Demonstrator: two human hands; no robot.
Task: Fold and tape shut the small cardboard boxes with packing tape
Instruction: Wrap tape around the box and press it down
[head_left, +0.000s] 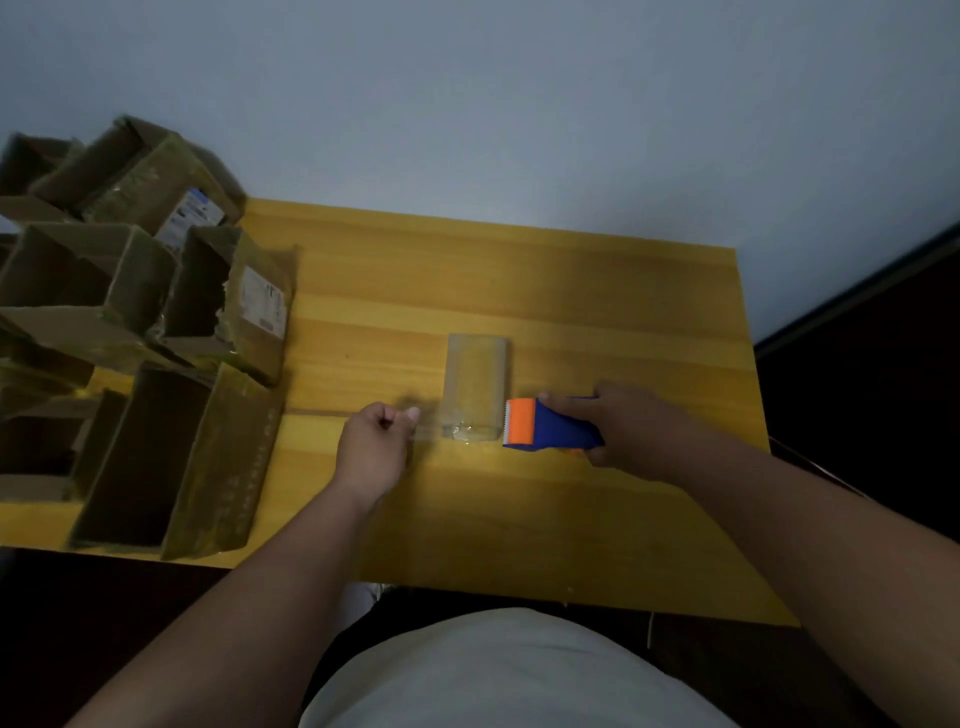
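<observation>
A small closed cardboard box (475, 384) lies in the middle of the yellow wooden table (597, 291). My right hand (631, 423) grips a blue and orange tape dispenser (550, 423) just right of the box's near end. A strip of clear packing tape (431, 428) runs from the dispenser across the box's near end to my left hand (374, 447), which pinches the strip's free end between thumb and fingers to the left of the box.
Several open, empty cardboard boxes (145, 374) are piled on the table's left side, some with shipping labels. A pale wall rises behind the table. The floor to the right is dark. My white shirt fills the bottom of the view.
</observation>
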